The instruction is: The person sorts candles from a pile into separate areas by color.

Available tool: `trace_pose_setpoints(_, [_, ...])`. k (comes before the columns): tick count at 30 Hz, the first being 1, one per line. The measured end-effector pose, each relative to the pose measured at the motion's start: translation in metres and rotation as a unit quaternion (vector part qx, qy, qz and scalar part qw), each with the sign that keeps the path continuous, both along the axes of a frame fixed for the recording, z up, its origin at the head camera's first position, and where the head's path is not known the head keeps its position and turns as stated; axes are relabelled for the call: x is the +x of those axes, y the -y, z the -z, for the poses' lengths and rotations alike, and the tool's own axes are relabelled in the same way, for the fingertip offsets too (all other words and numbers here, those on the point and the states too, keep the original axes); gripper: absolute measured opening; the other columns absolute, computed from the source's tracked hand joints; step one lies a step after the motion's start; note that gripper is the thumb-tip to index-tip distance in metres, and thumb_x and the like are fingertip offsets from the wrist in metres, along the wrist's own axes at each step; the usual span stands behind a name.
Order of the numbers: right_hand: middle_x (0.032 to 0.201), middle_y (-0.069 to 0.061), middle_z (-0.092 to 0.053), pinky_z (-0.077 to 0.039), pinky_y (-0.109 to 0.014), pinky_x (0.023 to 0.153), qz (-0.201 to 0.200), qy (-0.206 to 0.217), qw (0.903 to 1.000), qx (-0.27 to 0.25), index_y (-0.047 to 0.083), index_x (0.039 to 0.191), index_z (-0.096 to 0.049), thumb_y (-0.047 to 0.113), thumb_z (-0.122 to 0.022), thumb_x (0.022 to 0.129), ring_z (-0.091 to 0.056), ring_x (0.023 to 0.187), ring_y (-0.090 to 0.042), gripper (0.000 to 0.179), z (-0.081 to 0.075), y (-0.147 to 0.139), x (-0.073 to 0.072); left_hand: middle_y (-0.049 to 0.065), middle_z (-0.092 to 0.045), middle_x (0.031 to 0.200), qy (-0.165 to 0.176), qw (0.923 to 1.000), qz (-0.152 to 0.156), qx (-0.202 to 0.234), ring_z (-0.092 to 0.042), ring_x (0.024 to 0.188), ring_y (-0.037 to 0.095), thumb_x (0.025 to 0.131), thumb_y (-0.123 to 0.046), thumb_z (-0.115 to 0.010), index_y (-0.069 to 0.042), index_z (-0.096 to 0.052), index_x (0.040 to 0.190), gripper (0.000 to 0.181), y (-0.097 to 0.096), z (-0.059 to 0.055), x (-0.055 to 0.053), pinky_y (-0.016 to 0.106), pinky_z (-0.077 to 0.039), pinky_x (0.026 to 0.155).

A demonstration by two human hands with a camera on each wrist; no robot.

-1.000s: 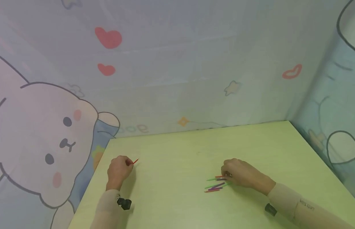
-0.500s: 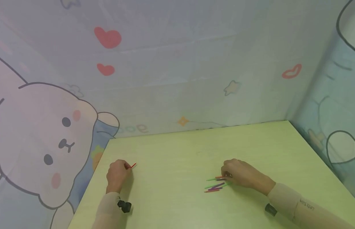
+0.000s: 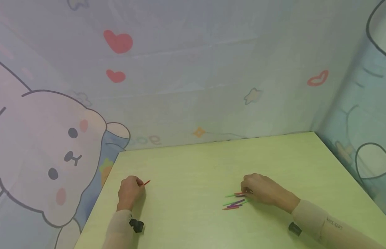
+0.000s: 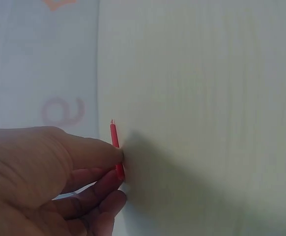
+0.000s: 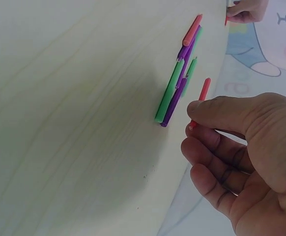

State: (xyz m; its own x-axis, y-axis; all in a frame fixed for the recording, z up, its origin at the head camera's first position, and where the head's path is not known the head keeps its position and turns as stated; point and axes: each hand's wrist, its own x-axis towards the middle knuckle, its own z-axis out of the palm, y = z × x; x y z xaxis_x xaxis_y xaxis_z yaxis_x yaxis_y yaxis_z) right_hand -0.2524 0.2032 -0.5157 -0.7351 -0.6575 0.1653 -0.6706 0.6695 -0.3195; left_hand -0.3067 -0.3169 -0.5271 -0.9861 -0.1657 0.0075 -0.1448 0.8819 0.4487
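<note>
In the head view my left hand [image 3: 129, 191] is over the table's left side, pinching a slim red candle [image 4: 114, 135] between thumb and fingertips. The candle's wick end points away from the palm in the left wrist view. My right hand [image 3: 260, 188] pinches another red candle [image 5: 205, 91] between thumb and forefinger, beside a small pile of candles. In that pile a green candle [image 5: 168, 93], a purple candle [image 5: 174, 101] and an orange-red candle [image 5: 192, 30] lie close together with several others, some overlapping. My right fingers hide part of the pile in the head view.
The pale yellow-green table [image 3: 186, 173] meets a printed cloth backdrop [image 3: 186, 69] at its far edge. A second cloth wall [image 3: 364, 114] stands along the right. Small black devices, a left one [image 3: 136, 225] and a right one [image 3: 294, 228], are at my wrists.
My left hand has come slightly nearer with the red candle, whose angle shifted a little. My right hand and the pile stay about where they were.
</note>
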Motion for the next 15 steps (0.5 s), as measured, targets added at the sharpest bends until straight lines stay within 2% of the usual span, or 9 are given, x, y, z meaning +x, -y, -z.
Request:
trace_pose_setpoints(5, [0.081,0.01,-0.062,-0.051,-0.022,0.064,-0.003,0.001,1.0,0.001,0.015,0.087,-0.079,0.005,-0.09,0.092,-0.051,0.073,0.001,0.015,0.0,0.001,-0.001,0.017,-0.077,0.095,-0.011,0.9999,0.003,0.001,-0.072,0.081,0.032,0.094,-0.004,-0.072,-0.001,-0.079,0.095,0.008,0.0,0.0,0.002,0.051,-0.061,0.068])
trace_pose_setpoints(9, [0.081,0.01,-0.061,-0.051,-0.022,0.064,0.0,0.004,1.0,-0.002,0.015,0.088,-0.08,0.005,-0.089,0.093,-0.051,0.073,0.0,0.014,0.0,0.001,-0.001,0.017,-0.078,0.094,-0.044,0.9983,0.018,-0.033,-0.074,0.08,0.034,0.093,-0.002,-0.074,0.001,-0.08,0.096,0.006,-0.006,-0.002,0.004,0.053,-0.062,0.067])
trace_pose_setpoints(12, [0.081,0.012,-0.061,-0.052,-0.022,0.065,0.002,0.005,1.0,-0.004,0.016,0.088,-0.08,0.007,-0.09,0.093,-0.051,0.074,0.0,0.014,0.001,0.0,-0.001,0.018,-0.08,0.096,-0.081,0.9942,0.038,-0.059,-0.076,0.082,0.036,0.093,-0.002,-0.079,0.002,-0.081,0.099,0.008,-0.018,-0.008,0.007,0.053,-0.063,0.068])
trace_pose_setpoints(15, [0.081,0.013,-0.059,-0.051,-0.022,0.064,0.003,0.006,1.0,-0.006,0.017,0.087,-0.079,0.008,-0.09,0.093,-0.051,0.074,0.001,0.015,0.002,0.0,-0.001,0.018,-0.08,0.099,-0.114,0.9901,0.063,-0.053,-0.077,0.087,0.036,0.094,-0.005,-0.082,0.001,-0.082,0.104,0.011,-0.039,-0.017,0.01,0.052,-0.064,0.07])
